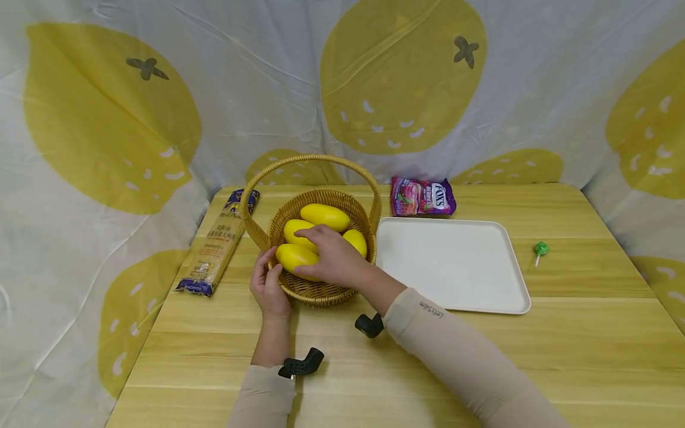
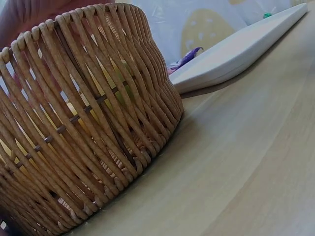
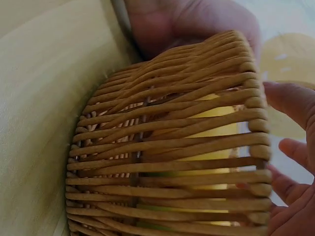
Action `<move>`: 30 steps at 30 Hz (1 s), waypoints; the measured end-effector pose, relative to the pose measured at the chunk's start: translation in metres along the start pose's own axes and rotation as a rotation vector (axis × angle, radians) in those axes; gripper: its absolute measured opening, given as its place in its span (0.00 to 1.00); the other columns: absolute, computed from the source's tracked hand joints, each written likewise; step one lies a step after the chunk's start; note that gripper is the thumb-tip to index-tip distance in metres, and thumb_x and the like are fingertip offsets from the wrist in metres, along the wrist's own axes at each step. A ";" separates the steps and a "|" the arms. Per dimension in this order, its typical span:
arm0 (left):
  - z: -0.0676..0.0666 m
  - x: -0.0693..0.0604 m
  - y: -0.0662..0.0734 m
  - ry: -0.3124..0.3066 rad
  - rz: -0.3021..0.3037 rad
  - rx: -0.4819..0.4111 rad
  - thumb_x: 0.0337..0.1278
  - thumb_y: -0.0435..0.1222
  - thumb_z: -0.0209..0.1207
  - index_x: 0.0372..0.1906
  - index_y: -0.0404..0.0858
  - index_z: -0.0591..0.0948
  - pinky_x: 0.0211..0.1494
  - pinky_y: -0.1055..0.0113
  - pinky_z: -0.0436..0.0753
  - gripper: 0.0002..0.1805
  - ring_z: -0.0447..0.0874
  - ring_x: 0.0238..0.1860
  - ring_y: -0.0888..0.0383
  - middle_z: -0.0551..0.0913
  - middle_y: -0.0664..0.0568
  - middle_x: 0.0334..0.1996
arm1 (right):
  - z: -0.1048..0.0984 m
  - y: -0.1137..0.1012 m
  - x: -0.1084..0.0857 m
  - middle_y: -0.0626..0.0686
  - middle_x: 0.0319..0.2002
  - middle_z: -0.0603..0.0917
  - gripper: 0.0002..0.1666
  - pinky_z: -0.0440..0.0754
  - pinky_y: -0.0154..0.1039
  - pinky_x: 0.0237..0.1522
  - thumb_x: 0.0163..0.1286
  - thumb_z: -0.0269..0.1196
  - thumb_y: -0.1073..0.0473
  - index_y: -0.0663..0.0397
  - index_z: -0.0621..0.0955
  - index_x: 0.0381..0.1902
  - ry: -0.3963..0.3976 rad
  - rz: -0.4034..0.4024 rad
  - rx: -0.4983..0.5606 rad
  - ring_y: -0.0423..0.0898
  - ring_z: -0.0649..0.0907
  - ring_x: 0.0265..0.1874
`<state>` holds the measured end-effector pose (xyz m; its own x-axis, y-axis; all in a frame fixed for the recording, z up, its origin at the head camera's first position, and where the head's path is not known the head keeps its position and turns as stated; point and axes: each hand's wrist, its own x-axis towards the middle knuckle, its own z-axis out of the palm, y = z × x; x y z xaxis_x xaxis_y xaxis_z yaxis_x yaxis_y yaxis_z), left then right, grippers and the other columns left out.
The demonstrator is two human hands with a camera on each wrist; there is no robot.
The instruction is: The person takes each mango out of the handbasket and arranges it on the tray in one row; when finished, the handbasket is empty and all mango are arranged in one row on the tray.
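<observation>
Basket [image 1: 317,295] on wood table [image 1: 588,351], lemon-print cloth [image 1: 257,77] behind; left hand [image 1: 271,288] gripping basket, right hand [image 1: 339,257] spread over yellow fruits [image 1: 324,217].

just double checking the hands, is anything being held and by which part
The left hand holds the basket by its rim, on the left side. Whether the right hand grips the nearest yellow fruit cannot be told.

Booth with lemon-print cloth walls [image 1: 262,89]
</observation>
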<state>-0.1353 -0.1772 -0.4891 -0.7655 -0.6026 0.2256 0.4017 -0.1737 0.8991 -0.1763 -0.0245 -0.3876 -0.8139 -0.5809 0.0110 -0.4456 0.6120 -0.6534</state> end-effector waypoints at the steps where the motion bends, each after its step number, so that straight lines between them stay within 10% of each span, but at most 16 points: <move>1: 0.000 0.000 0.000 0.001 0.001 -0.001 0.58 0.22 0.49 0.53 0.27 0.84 0.73 0.69 0.70 0.20 0.72 0.70 0.55 0.80 0.43 0.63 | 0.001 0.000 0.001 0.55 0.71 0.73 0.42 0.75 0.49 0.69 0.64 0.72 0.43 0.45 0.72 0.73 -0.001 -0.005 -0.020 0.52 0.74 0.69; 30: -0.001 -0.001 0.002 0.005 -0.026 0.015 0.58 0.21 0.52 0.53 0.31 0.85 0.72 0.71 0.71 0.20 0.71 0.71 0.56 0.82 0.49 0.59 | 0.025 0.010 0.011 0.53 0.69 0.74 0.43 0.77 0.47 0.66 0.63 0.71 0.39 0.39 0.72 0.74 -0.009 0.023 -0.200 0.52 0.75 0.66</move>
<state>-0.1337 -0.1780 -0.4881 -0.7731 -0.6018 0.2005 0.3742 -0.1774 0.9102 -0.1801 -0.0385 -0.4131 -0.8216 -0.5700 -0.0091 -0.4933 0.7189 -0.4896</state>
